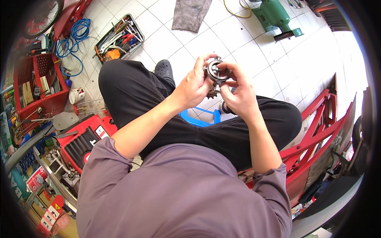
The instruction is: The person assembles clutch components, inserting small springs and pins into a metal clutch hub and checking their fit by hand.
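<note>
Round dark metal ring-shaped part with bolt-like fittings (216, 78) held in both hands, above the space between the person's black-trousered legs (131, 93).
The left hand (193, 88) grips its left side; the right hand (242, 93) grips its right with curled fingers and thumb. A toothed metal piece (212, 94) shows just below the ring; whether they are joined is unclear. Beneath lies a bright blue curved object (194, 121). Farther out, on white floor tiles (274, 53), sit a black tray of tools (137, 27), a grey cloth (191, 15) and a green machine (276, 15).
</note>
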Available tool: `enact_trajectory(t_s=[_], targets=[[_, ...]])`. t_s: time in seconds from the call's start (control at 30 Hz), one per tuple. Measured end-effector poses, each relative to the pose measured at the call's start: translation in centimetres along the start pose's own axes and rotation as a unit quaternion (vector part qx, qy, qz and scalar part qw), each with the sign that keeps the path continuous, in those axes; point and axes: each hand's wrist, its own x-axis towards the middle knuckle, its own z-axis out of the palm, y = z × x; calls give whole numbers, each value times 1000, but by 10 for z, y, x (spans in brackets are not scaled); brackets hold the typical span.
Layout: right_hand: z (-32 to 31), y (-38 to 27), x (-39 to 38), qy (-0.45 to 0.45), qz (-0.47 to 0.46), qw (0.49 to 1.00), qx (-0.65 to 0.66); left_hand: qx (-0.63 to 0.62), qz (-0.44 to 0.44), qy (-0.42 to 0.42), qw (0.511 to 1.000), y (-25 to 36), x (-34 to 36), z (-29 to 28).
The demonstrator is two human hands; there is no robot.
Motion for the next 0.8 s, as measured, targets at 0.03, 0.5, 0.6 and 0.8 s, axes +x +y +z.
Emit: enact_trajectory(t_s=[0.03, 0.5, 0.6, 0.8], targets=[[0, -2, -1, -7, -7, 1000, 11, 1, -9, 1, 1000, -4, 0, -2], [-23, 19, 20, -52, 13, 997, -58, 180, 12, -27, 983, 0, 2, -5], [-22, 11, 20, -44, -33, 993, -102, 188, 5, -35, 981, -1, 1, -5], [-22, 10, 19, -38, 113, 992, 52, 220, 53, -19, 974, -2, 2, -4]])
